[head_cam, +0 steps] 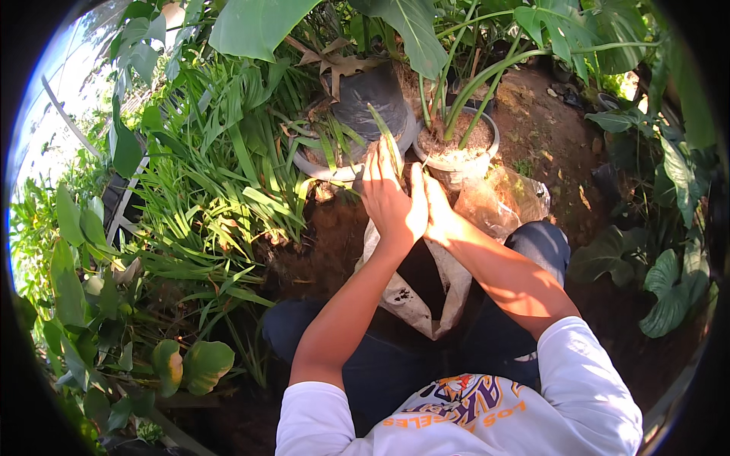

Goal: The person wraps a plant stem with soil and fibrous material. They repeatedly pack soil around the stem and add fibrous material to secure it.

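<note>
My left hand (391, 199) is stretched forward above a white sack (405, 302) with dark soil inside, its fingers pointing away from me. Close against it, my right hand (436, 205) lies with its fingers turned inward. A narrow green leaf (385, 134) rises at the fingertips of my left hand; what lies between the two hands is hidden, so whether either one grips it I cannot tell. Just beyond stand a round pot (336, 172) with strappy leaves and a black plastic bag (368, 97), and a grey pot (495, 139) holding thick green stems.
A clear plastic bag (502, 199) with brown fibre lies beside the sack, near my knee (539, 245). Dense long-leaved plants (228, 171) crowd the left side. Large monstera leaves (410, 34) overhang the far side, and broad-leaved plants (673, 285) stand at the right, past bare soil (547, 125).
</note>
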`<state>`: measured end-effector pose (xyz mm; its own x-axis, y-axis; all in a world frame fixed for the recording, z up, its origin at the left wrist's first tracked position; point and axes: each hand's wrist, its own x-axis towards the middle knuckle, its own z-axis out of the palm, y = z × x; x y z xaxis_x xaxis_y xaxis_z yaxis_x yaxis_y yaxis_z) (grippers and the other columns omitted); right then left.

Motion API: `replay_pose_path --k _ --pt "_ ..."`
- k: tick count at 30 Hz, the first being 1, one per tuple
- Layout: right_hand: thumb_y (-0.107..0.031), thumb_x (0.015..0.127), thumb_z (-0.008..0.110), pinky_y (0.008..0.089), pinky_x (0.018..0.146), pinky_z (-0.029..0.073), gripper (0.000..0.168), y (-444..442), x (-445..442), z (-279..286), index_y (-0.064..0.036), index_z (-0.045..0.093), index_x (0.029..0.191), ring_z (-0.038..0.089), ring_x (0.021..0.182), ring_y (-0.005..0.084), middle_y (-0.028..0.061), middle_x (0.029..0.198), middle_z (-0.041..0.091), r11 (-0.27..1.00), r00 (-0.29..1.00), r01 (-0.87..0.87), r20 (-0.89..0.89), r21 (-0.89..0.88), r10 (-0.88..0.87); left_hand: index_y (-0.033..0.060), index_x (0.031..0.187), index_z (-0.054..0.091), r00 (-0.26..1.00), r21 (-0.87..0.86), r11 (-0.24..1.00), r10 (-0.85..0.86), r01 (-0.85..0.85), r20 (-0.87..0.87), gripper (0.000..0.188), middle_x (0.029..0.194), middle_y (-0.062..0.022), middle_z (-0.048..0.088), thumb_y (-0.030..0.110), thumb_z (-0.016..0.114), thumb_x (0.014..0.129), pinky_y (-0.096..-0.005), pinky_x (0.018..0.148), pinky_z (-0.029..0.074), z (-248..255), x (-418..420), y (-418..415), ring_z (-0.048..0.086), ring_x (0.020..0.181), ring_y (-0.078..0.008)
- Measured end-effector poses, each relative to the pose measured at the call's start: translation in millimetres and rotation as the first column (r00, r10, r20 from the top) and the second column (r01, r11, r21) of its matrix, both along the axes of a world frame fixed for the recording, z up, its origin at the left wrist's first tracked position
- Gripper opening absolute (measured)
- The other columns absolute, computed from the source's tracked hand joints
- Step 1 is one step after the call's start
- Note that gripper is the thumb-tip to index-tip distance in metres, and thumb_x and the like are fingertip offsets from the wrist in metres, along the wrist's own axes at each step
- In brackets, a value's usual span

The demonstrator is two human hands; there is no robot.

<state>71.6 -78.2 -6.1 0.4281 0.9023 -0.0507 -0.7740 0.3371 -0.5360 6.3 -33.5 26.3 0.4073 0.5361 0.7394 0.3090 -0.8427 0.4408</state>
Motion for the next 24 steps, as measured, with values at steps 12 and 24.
replay_pose_path --k 12,24 --pt "-0.061 0.097 0.051 0.0453 0.105 0.046 0.072 -7.9 6.8 60.8 -0.004 0.046 0.141 0.057 0.123 0.0292 0.0156 0.132 0.058 0.99 0.987 -0.119 0.114 0.071 0.111 -0.0035 0.152 0.026 0.78 -0.247 0.767 -0.468 0.592 0.416 0.076 0.141 -0.0255 0.05 0.006 0.063 0.087 -0.0437 0.111 0.038 55.6 -35.7 15.5 0.05 0.131 -0.0363" --pt "-0.05 0.102 0.05 0.0401 0.098 0.05 0.057 4.7 11.7 25.3 -0.008 0.05 0.141 0.059 0.116 0.0255 0.0128 0.134 0.059 0.984 0.993 -0.1 0.078 0.144 0.09 0.0038 0.151 0.038 0.961 0.239 0.945 -0.254 0.222 0.112 0.083 0.152 -0.0254 0.038 0.032 0.072 0.081 -0.0532 0.112 0.03 37.4 -16.8 10.5 0.039 0.137 -0.0438"
